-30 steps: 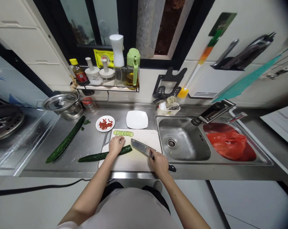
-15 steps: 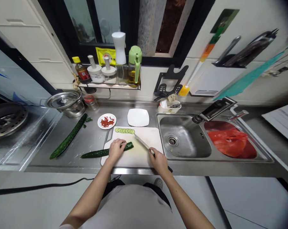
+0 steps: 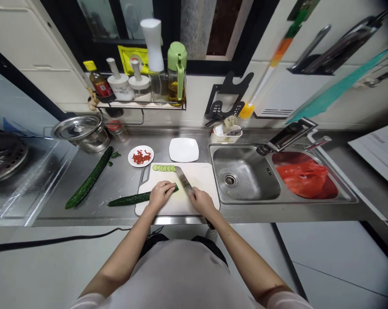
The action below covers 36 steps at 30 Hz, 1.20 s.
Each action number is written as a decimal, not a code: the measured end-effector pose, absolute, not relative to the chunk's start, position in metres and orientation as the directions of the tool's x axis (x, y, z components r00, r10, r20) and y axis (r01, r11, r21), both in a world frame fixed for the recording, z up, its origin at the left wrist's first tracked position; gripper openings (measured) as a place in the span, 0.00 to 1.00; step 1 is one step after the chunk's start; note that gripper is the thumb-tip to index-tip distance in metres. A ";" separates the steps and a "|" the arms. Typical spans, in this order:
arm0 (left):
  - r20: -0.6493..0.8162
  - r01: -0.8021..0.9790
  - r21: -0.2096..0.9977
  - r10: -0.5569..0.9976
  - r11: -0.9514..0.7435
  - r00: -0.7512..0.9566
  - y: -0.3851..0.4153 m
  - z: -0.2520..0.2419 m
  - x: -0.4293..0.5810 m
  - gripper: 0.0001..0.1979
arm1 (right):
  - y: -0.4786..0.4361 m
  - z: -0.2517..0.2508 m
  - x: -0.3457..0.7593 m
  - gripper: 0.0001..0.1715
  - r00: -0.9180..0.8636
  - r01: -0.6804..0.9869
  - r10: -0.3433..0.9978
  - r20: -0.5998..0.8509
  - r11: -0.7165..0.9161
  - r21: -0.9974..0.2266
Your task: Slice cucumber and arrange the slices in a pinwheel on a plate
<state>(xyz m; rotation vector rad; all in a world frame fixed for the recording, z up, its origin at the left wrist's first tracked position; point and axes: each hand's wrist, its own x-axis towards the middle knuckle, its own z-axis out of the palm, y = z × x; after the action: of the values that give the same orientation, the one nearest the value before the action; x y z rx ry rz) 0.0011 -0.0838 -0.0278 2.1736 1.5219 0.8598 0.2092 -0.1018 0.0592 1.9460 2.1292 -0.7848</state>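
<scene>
My left hand [image 3: 161, 195] is closed over a dark green cucumber [image 3: 129, 200], close to its cut end, which lies on the white cutting board [image 3: 197, 206]. The cucumber's other end reaches past the board's left edge. My right hand [image 3: 201, 201] grips a kitchen knife [image 3: 184, 181], its blade slanting away to the upper left, a little right of the cut end. The blade's tip is near the right end of a row of overlapping cucumber slices [image 3: 163, 168] along the board's far edge. A second whole cucumber [image 3: 89, 180] rests on the steel counter to the left.
Behind the board stand a small plate of chopped red pieces [image 3: 141, 156] and a white square dish [image 3: 184, 150]. A double sink [image 3: 245, 171] with a red plastic bag [image 3: 305, 178] is at the right. A lidded steel pot [image 3: 82, 133] stands back left.
My left hand has slid right along the cucumber, nearer its cut end. The knife has come left toward that end, its blade now steeper and showing more of its flat side. The view has shifted slightly.
</scene>
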 end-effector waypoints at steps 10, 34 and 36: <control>0.313 0.752 0.533 0.916 -0.388 0.250 -0.086 -0.031 0.002 0.12 | -0.104 0.060 0.192 0.17 -0.217 0.956 0.856 -0.470 0.089 -0.278; 0.274 0.767 0.530 0.929 -0.362 0.248 -0.087 -0.028 0.004 0.14 | -0.108 0.062 0.182 0.17 -0.219 0.962 0.844 -0.489 0.105 -0.251; 0.275 0.767 0.528 0.928 -0.364 0.251 -0.087 -0.028 0.004 0.14 | -0.111 0.063 0.184 0.17 -0.226 0.962 0.837 -0.499 0.113 -0.247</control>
<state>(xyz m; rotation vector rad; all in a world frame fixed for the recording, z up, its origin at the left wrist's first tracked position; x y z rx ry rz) 0.0041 -0.0873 -0.0275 2.2409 1.5708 0.8018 0.1844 -0.1109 0.0629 1.7866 2.1544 -0.7770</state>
